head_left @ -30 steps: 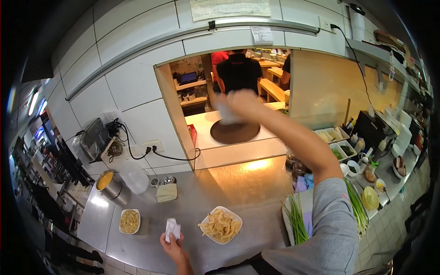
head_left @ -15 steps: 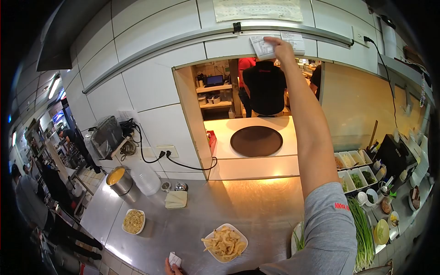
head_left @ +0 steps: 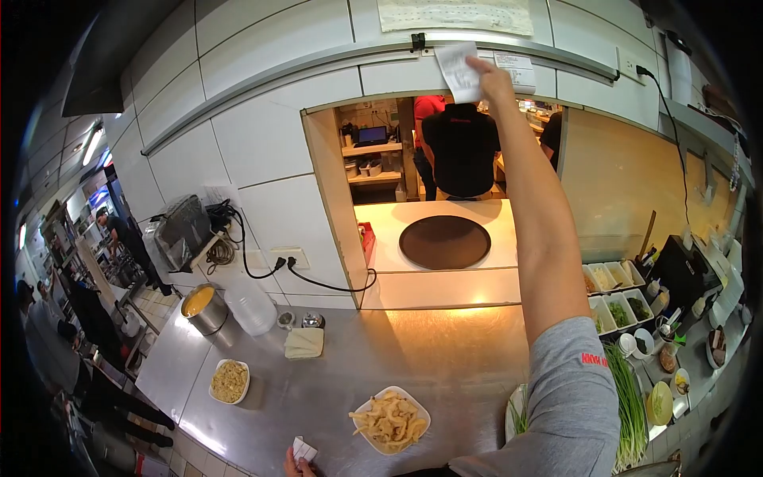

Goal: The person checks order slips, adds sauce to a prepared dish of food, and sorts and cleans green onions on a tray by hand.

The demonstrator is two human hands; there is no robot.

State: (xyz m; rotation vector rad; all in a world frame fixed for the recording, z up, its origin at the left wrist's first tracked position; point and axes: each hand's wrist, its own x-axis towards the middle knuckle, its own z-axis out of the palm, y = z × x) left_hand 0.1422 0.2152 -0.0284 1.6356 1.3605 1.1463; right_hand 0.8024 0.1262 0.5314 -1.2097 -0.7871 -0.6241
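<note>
My right hand (head_left: 496, 83), arm stretched up, pinches a white printed order ticket (head_left: 458, 73) in front of the metal ticket rail (head_left: 334, 63). Whether the rail grips its top edge, I cannot tell. A second order ticket (head_left: 517, 73) hangs from the rail just right of those fingers. Low in the view, my left hand (head_left: 296, 464) is closed on a small white slip of paper (head_left: 304, 449) over the steel counter (head_left: 286, 397). Right of it stands a white bowl of pale fried strips (head_left: 391, 421). Farther left is a smaller bowl of chopped food (head_left: 230, 381).
A brown oval tray (head_left: 445, 242) lies on the pass-through ledge, with people behind it. A steel pot (head_left: 205, 310), a clear plastic jug (head_left: 250, 308) and a folded cloth (head_left: 304, 343) stand at the back left. Green onions (head_left: 628, 405) and ingredient tubs (head_left: 616, 310) are on the right.
My right hand has lifted the order ticket slightly, and it hangs straighter, its top now overlapping the rail. My left hand keeps its slip. The view has shifted a little.
</note>
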